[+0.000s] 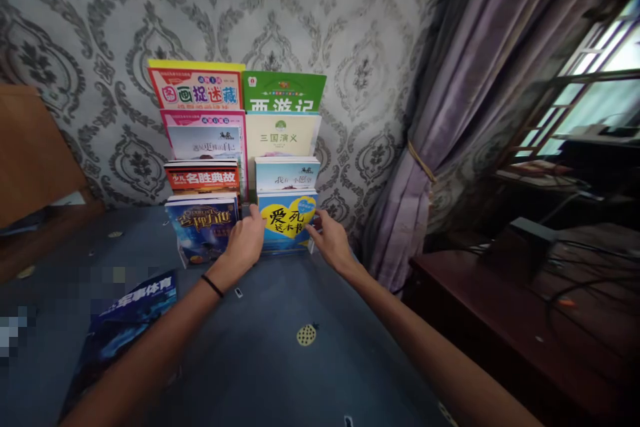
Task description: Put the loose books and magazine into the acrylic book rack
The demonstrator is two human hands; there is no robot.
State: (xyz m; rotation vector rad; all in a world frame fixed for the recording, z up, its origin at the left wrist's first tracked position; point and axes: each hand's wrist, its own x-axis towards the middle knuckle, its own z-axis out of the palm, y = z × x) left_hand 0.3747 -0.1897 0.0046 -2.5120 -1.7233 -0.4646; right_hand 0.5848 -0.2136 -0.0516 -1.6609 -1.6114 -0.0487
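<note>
So I'm watching this person with both hands on a rectangular blue book with a big yellow heart on its cover [286, 221], standing front right in the tiered display. Left hand [247, 239] is curled in at its left edge, right hand [330, 240] pinching the right edge; can't tell how tight. My worry? Shove it back too hard and the pale blue-and-white book [287, 177] behind might tip. Also, those left knuckles are right beside the dark blue book with gold lettering [203, 227], so a careless elbow-out withdrawal could knock it askew.
</note>
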